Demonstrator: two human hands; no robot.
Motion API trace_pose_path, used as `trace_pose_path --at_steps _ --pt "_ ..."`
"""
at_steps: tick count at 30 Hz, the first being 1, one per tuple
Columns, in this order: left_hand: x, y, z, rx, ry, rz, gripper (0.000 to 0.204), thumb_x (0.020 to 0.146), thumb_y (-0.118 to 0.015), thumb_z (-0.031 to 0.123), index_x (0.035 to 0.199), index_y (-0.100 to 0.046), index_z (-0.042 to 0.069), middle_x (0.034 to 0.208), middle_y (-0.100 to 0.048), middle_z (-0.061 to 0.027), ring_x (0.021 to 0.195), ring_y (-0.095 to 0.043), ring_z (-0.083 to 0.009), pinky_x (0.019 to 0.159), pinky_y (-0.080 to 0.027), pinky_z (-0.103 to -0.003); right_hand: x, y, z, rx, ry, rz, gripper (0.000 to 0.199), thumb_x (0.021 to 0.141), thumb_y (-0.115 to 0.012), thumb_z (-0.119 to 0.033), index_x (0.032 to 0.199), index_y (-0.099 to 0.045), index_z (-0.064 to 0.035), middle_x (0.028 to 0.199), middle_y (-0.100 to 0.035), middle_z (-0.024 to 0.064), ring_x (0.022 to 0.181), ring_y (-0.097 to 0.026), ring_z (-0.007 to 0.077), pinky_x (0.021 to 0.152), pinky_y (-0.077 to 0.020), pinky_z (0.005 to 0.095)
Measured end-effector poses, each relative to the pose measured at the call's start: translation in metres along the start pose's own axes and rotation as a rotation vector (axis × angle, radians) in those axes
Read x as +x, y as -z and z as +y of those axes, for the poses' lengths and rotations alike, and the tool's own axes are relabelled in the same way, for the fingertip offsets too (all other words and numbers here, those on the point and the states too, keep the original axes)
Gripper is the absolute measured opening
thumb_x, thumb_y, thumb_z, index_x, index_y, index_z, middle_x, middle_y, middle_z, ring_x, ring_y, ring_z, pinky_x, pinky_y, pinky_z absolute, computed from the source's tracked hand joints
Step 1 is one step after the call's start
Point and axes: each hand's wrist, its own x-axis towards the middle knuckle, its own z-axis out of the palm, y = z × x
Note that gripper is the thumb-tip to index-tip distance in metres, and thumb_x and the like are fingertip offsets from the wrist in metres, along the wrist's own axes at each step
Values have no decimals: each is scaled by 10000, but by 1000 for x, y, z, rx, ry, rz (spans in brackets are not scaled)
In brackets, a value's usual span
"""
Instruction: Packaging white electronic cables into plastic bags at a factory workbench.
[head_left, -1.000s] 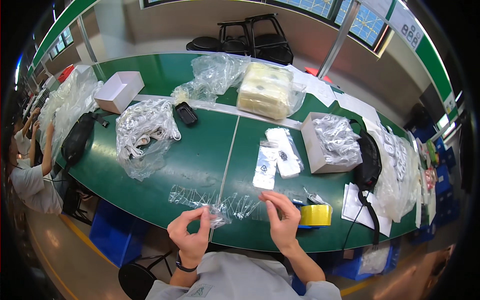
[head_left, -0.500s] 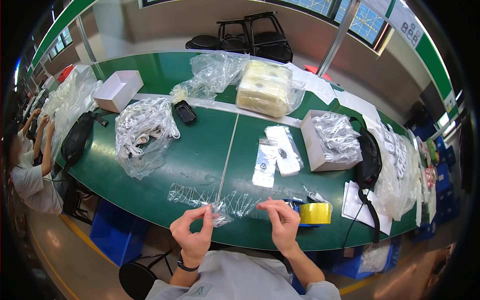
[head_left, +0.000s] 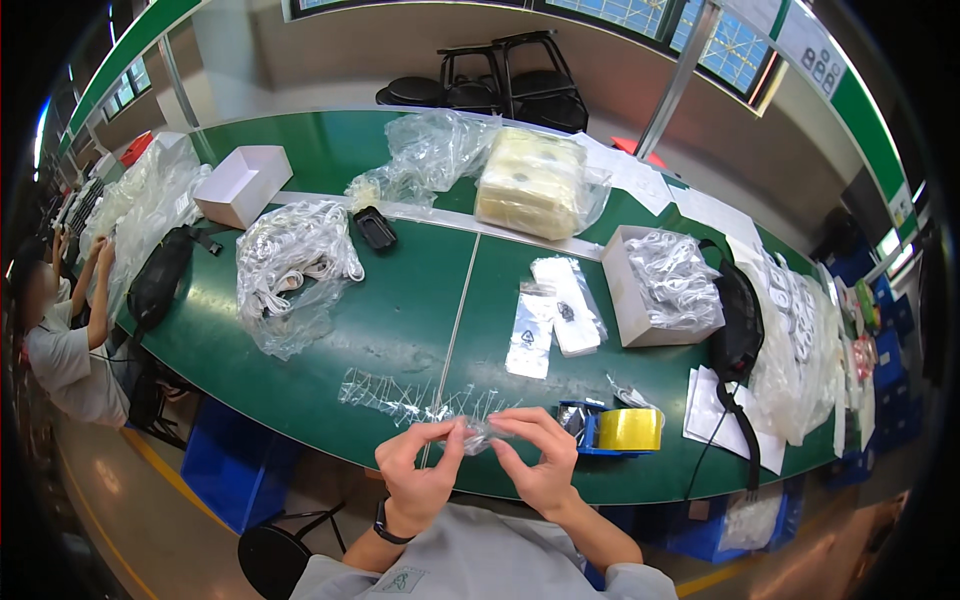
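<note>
The left hand and right hand, each grip pinched on a clear plastic packet, hold it left of the tape dispenser. Thin white strands lie on the table, also left of the dispenser; a white box stands beyond the dispenser.

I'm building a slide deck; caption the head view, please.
Left hand and right hand hold clear plastic over a green table, left of a yellow tape roll.

Apparently a triangular recycling sign on a white packet
</note>
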Motion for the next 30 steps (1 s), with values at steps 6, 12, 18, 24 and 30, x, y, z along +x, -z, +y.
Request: trace_pose_path --at_steps 6,12,18,24,30 --pt "0 -3 -1 4 -64 37 27 891 -693 -36 898 -672 -52 870 -770 -160 796 -756 -193 740 -573 -270 2 -4 -1 -101 67 39 212 781 -757 44 987 -734 -2 1016 -729 138 854 -719 274 768 -577 339" --pt "-1 2 -1 -149 44 -2 29 898 -673 -32 898 -665 -60 925 -765 -183 864 -752 -223 814 -573 -299 3 0 7 -166 175 99 156 804 -722 72 949 -703 19 974 -727 152 883 -721 288 787 -573 339" --pt "0 2 -7 -474 236 -130 171 875 -683 -36 1041 -668 -75 1031 -748 -197 970 -727 -220 888 -555 -306 3 7 4 -11 74 17 116 829 -703 72 931 -674 26 930 -717 164 861 -712 275 778 -565 334" --pt "-11 -6 -23 -488 274 -233 204 872 -703 -47 1075 -716 -62 1086 -750 -160 998 -718 -203 912 -559 -300 6 12 -3 13 44 9 121 824 -713 80 926 -679 24 919 -717 161 841 -704 250 750 -553 315" --pt "-12 -9 -21 -514 275 -121 58 885 -685 -62 918 -732 -73 920 -754 -165 855 -708 -192 792 -560 -287 2 17 2 94 -34 40 144 814 -735 66 937 -686 9 917 -714 121 820 -692 230 744 -547 309"
